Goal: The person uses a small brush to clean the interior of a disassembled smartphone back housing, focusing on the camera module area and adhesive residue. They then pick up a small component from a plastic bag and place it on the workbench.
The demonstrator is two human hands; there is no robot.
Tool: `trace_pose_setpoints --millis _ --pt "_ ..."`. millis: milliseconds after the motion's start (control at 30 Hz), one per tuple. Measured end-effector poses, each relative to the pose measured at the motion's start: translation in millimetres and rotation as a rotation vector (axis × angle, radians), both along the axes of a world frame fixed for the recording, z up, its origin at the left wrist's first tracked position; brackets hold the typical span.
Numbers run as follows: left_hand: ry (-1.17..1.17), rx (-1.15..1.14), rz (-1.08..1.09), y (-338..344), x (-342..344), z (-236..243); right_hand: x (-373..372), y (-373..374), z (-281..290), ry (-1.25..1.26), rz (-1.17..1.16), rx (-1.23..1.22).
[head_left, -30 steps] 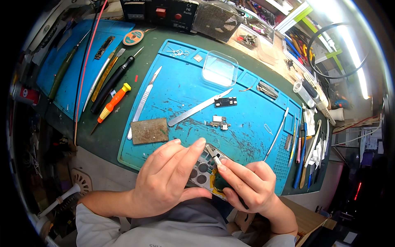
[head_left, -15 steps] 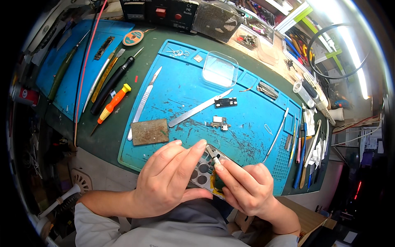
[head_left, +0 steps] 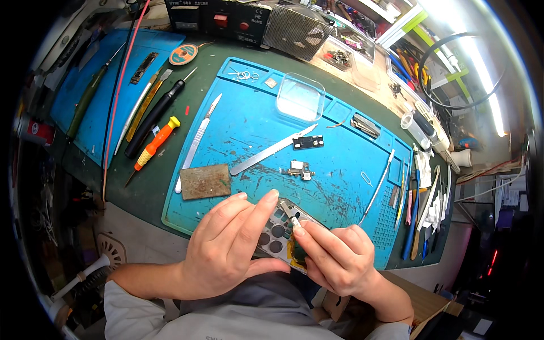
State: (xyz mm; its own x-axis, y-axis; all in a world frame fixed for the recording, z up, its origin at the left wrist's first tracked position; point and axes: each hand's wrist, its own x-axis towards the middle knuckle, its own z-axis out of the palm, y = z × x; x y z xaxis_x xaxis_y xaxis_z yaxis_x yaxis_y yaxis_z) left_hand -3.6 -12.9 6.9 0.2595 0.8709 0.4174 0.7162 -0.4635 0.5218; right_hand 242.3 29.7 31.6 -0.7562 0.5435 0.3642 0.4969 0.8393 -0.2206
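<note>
The left hand (head_left: pixel 224 246) has its grip around a flat metal frame (head_left: pixel 277 239), with fingers along one side and the thumb at the bottom. The frame is held up in front of the person, by the near edge of the blue mat (head_left: pixel 260 187) and the tabletop (head_left: pixel 136 195). It has round dark spots and a yellow patch (head_left: pixel 292 249).

The right hand (head_left: pixel 337 255) pinches a small thin tool (head_left: pixel 295 222) in its grip. The tool points at the far end of the frame. Its tip looks very close to the frame, but I can't tell if they touch.

The step in hand seems to be small, careful work at that end of the frame. I think the next move calls for a steady left hand and a light push from the right, with the left fingertips out of the tip's way.

On the mat, a brown block (head_left: pixel 205 182) sits by the near left corner. A small silver and white part (head_left: pixel 300 170) lies near the middle, and a clear box (head_left: pixel 301 97) is by the far edge.
</note>
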Motion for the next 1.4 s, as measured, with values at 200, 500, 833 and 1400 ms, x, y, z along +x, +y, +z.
trace_pose_setpoints --millis 200,500,833,1400 --pt "-0.002 0.009 -0.003 -0.5 -0.2 -1.1 -1.3 -0.7 0.7 -0.003 -0.008 -0.005" --pt "0.037 0.019 -0.018 -0.7 -1.2 -0.9 -0.3 -2.8 0.6 -0.029 -0.010 -0.039" --pt "0.060 -0.005 -0.044 0.4 -4.2 2.6 -2.4 0.0 -1.1 0.001 -0.018 -0.035" --pt "0.017 0.013 -0.003 -0.6 -0.8 -0.6 -3.1 0.1 -0.6 0.077 -0.030 -0.063"
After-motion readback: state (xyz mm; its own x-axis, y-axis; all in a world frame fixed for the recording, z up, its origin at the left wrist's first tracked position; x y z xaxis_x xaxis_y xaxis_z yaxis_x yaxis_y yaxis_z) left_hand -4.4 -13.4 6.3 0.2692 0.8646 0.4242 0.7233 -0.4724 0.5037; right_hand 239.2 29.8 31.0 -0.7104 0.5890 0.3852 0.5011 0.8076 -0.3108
